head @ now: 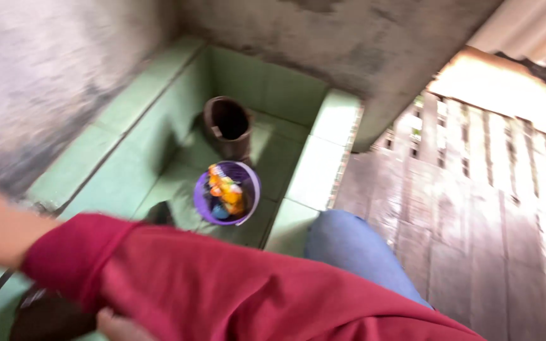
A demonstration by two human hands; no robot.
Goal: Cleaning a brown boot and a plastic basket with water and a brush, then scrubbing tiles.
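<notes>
We are in the reach itself, by our reading: the right arm (178, 278) in its red sleeve crosses the frame from 5 o'clock to 9 o'clock, and the right hand has passed out of view at the left edge, so we cannot tell its grip. At 7 o'clock the left hand (118, 327) (we take it for the left, though the blur leaves doubt) shows just under the sleeve, beside a dark thing (48, 316) at the bottom edge. Whether it touches or clasps that thing we cannot tell. A sure hold there would call for a steadier look first, since sleeve and blur hide the fingers. Past the arm, near the centre, a purple bucket (205, 201) with bright orange and yellow items inside stands in a green tiled basin (314, 170), and a dark pot (229, 123) stands just beyond it at 12 o'clock. A knee (355, 246) in blue cloth lies at 5 o'clock. Rough grey walls (33, 76) back the basin, and a worn slatted fence (475, 189) fills 3 o'clock.
</notes>
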